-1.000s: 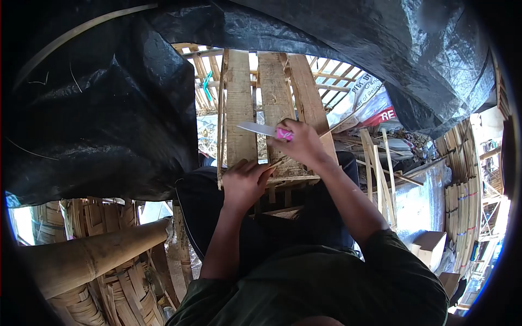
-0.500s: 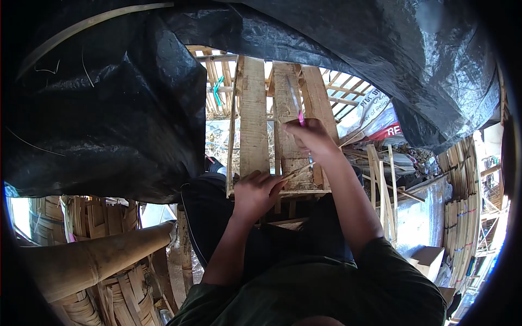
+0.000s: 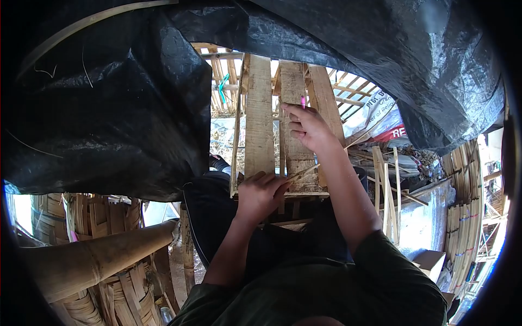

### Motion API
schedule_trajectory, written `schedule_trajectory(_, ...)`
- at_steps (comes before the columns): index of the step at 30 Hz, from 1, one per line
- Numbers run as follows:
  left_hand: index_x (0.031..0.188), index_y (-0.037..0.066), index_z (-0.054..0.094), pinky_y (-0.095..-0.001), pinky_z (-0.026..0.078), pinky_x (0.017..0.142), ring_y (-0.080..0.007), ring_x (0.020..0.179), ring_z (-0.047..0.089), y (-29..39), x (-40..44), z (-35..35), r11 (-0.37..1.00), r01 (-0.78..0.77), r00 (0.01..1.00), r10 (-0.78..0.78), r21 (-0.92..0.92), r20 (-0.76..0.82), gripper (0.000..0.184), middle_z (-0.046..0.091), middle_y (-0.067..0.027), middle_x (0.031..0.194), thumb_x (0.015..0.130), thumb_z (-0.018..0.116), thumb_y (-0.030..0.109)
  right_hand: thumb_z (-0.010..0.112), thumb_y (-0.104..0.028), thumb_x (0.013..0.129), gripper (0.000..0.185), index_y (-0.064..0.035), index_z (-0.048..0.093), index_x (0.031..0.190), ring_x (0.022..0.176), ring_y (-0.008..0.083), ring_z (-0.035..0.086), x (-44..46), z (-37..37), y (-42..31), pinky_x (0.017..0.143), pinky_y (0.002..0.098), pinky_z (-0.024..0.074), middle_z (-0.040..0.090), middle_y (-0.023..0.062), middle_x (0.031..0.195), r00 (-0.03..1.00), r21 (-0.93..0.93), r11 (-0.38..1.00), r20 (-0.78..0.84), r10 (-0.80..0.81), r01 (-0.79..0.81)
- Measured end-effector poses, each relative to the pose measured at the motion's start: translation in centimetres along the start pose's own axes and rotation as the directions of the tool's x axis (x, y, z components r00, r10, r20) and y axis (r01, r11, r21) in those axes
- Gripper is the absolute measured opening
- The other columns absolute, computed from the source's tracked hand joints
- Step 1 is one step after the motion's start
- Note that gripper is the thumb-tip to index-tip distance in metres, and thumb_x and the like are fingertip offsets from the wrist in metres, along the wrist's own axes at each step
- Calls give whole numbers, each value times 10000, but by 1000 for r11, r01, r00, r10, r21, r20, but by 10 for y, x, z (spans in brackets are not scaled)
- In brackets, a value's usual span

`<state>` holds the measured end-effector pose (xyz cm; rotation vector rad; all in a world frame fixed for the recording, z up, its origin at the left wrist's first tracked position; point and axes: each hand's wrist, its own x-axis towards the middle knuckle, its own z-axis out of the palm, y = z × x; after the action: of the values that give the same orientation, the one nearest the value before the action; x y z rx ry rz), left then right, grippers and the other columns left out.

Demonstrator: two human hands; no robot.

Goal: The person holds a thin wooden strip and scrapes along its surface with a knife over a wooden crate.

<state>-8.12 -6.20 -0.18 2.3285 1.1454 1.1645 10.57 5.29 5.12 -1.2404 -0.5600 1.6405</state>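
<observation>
pink-handled knife (image 3: 303, 102) mostly hidden in the right hand (image 3: 309, 127), blade hard to make out, pretty skinny tan strip (image 3: 302, 174) poking from the left hand (image 3: 260, 194), slanted across the near end of the table (image 3: 258, 130)

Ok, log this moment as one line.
left hand: holding thin strip | right hand: over wooden planks, gripping pink handle | black sheeting: both sides
</observation>
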Motion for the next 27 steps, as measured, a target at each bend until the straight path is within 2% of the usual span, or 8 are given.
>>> schedule_trajectory(10,819,147,716,-328,537,588,-190,671,651,0,-1,3,1000,12,1000,-12,2,-4,95,666,19,746,785,796,188,749,-170,888,171,-111,604,958,444,44,279,14,-13,14,404,247,207,348,-98,610,976,-161,987,-217,-23,-12)
schedule_trajectory(15,827,141,732,-325,532,582,-194,656,648,0,0,2,1000,9,1000,-9,16,8,103,676,10,740,781,806,196,681,-247,950,167,-106,597,981,447,35,284,-21,-30,-4,412,242,225,377,-91,613,898,-300,946,-374,-233,120)
schedule_trajectory(18,841,132,751,-327,526,579,-201,646,646,3,2,2,1000,23,1000,-23,12,8,116,682,-4,730,775,815,203,599,-319,1016,254,-71,613,963,473,43,347,-52,-72,-12,443,226,280,439,-51,654,956,-269,949,-197,-218,162)
schedule_trajectory(21,848,127,756,-331,518,578,-206,648,641,4,1,2,999,19,999,-20,43,26,116,673,-8,720,783,809,207,586,-309,1024,308,-42,669,895,534,52,465,-63,-135,-6,483,222,360,556,-23,719,932,-678,724,-167,-323,130)
schedule_trajectory(22,851,126,757,-332,515,576,-208,648,638,4,1,2,997,6,999,-8,72,31,115,668,-10,715,786,806,208,574,-254,1022,276,-10,677,943,529,85,460,-53,-173,12,501,278,410,552,12,678,828,-792,556,-121,-547,252)
schedule_trajectory(24,826,138,718,-347,491,540,-209,623,606,5,2,5,997,-49,999,49,65,0,105,596,0,673,796,792,205,553,-274,988,372,57,681,879,773,418,692,-62,-190,9,690,456,536,716,232,840,683,-969,240,-137,-717,57)
schedule_trajectory(25,823,135,719,-348,492,543,-209,624,607,6,2,4,996,-54,999,53,72,12,108,596,-3,671,796,792,211,549,-317,976,438,88,660,851,868,487,664,-70,-186,8,721,483,542,663,311,803,642,-936,298,-347,-683,-189)
schedule_trajectory(27,811,129,726,-348,493,549,-212,622,607,7,1,4,997,-41,999,39,67,32,114,592,-10,659,795,797,217,553,-335,971,451,85,667,852,869,490,668,-75,-198,16,725,494,544,666,314,807,644,-914,335,-400,-652,-229)
